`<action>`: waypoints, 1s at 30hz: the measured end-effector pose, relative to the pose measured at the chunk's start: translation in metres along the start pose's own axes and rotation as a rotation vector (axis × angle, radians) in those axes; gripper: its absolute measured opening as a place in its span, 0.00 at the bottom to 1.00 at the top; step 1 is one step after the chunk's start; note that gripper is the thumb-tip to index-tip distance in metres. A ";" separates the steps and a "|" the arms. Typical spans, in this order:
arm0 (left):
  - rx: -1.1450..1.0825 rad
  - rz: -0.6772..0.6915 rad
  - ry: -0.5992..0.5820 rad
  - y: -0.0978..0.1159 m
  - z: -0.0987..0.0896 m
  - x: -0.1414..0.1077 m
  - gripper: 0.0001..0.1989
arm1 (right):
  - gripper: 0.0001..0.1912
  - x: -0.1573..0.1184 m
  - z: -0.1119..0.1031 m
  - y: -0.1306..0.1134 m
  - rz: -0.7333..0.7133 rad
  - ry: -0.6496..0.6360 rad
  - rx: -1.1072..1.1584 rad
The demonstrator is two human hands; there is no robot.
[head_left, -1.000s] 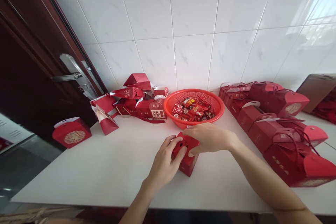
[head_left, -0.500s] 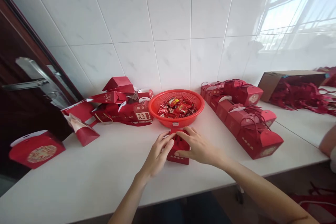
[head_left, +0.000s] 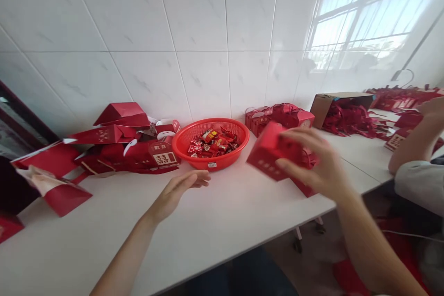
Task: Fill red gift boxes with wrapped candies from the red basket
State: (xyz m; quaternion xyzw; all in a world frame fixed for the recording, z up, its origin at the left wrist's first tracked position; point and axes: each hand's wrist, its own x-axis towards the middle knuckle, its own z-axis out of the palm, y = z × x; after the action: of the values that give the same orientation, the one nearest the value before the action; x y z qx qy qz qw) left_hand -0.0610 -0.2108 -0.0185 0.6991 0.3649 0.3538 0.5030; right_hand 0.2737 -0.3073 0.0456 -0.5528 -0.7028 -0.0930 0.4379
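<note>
A small red box (head_left: 266,151) with gold lettering is held up, tilted and blurred, by my right hand (head_left: 317,162), whose thumb and fingers close on its top. It hangs in front of the rows of finished red boxes (head_left: 261,120) by the wall. My left hand (head_left: 182,192) is raised over the white table, fingers loosely extended and apart from any object. Just beyond it stands a red plastic basket (head_left: 212,161) of wrapped candies (head_left: 217,142).
Folded red boxes (head_left: 121,150) are piled at the left by the tiled wall. A cardboard carton (head_left: 321,110) of dark red ribbons (head_left: 347,118) lies at the right back. Another person's arm (head_left: 414,141) reaches in at the far right. The table's front edge (head_left: 243,250) runs below.
My right hand has lifted the red box off the table and carried it right. My left hand has let go of it. The view has turned right.
</note>
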 end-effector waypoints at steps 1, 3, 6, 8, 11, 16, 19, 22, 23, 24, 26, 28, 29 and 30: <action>0.023 -0.001 0.016 0.000 -0.005 0.001 0.27 | 0.25 0.000 -0.018 0.010 0.016 0.155 -0.075; 0.079 -0.007 0.052 -0.001 -0.014 0.002 0.25 | 0.27 -0.004 -0.049 0.034 0.100 0.429 -0.228; 0.136 -0.027 0.104 -0.007 -0.025 0.003 0.24 | 0.28 -0.022 -0.076 0.074 0.308 0.481 -0.425; 0.142 -0.046 0.135 -0.014 -0.031 0.002 0.24 | 0.28 -0.037 -0.083 0.101 0.439 0.404 -0.481; 0.139 -0.077 0.167 -0.023 -0.036 0.002 0.25 | 0.32 -0.058 -0.079 0.135 0.550 0.251 -0.474; 0.151 -0.118 0.168 -0.030 -0.038 0.003 0.26 | 0.37 -0.069 -0.049 0.174 0.671 0.090 -0.363; 0.155 -0.143 0.163 -0.031 -0.037 0.002 0.27 | 0.39 -0.066 -0.029 0.184 0.685 0.088 -0.306; 0.158 -0.161 0.157 -0.031 -0.035 0.000 0.27 | 0.40 -0.063 -0.014 0.191 0.683 0.119 -0.285; 0.162 -0.166 0.153 -0.030 -0.034 -0.001 0.27 | 0.40 -0.063 -0.010 0.193 0.678 0.138 -0.281; 0.165 -0.170 0.151 -0.030 -0.033 -0.001 0.27 | 0.39 -0.063 -0.008 0.195 0.669 0.157 -0.276; 0.170 -0.177 0.145 -0.030 -0.032 -0.001 0.27 | 0.38 -0.064 -0.007 0.197 0.641 0.195 -0.267; 0.174 -0.183 0.134 -0.030 -0.032 -0.001 0.28 | 0.36 -0.064 -0.008 0.192 0.612 0.224 -0.261; 0.181 -0.185 0.129 -0.031 -0.032 -0.001 0.28 | 0.34 -0.064 -0.009 0.185 0.599 0.241 -0.263; 0.195 -0.184 0.123 -0.032 -0.032 -0.002 0.28 | 0.31 -0.064 -0.009 0.176 0.584 0.263 -0.268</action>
State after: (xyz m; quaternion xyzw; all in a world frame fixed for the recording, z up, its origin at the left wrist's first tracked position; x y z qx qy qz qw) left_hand -0.0940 -0.1910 -0.0414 0.6852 0.4901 0.3115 0.4396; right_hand 0.4299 -0.2919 -0.0573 -0.7663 -0.4341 -0.1257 0.4566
